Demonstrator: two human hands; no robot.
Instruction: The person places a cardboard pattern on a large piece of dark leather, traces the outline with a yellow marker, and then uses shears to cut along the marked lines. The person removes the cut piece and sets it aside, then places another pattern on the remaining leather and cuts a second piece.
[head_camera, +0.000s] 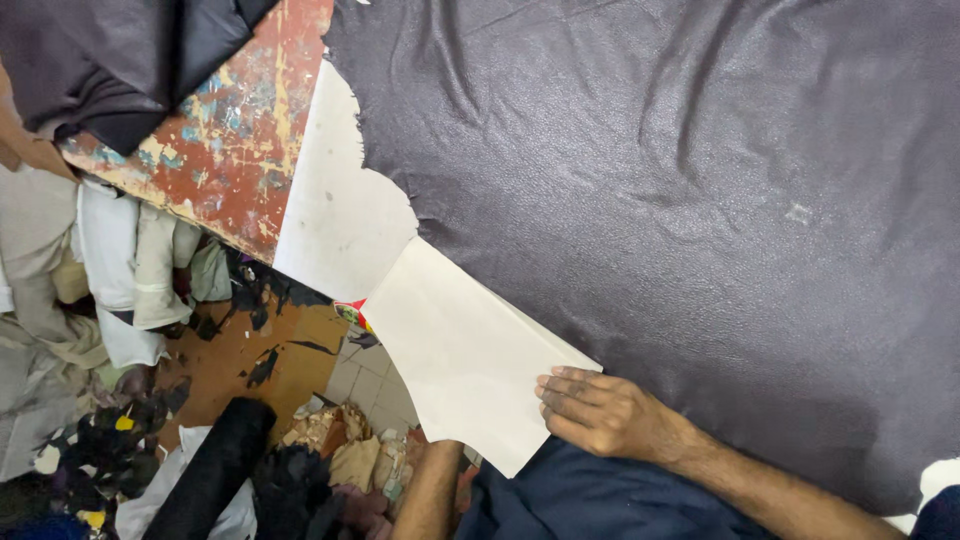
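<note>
A large dark purple leather sheet (680, 200) lies spread over the table. A stiff white sheet (460, 350) overhangs its near edge, and a second white sheet (335, 200) lies beside it. My right hand (600, 415) rests on the near corner of the overhanging white sheet, fingers together and curled over its edge. My left forearm (430, 490) rises from below and ends behind that same sheet. The left hand itself is hidden.
The table top (240, 130) shows worn red paint at the left. Dark fabric (120, 60) is bunched at its far corner. Below are pale folded cloths (110, 260), an orange floor and a heap of scraps (330, 450). Navy cloth (590, 500) covers my lap.
</note>
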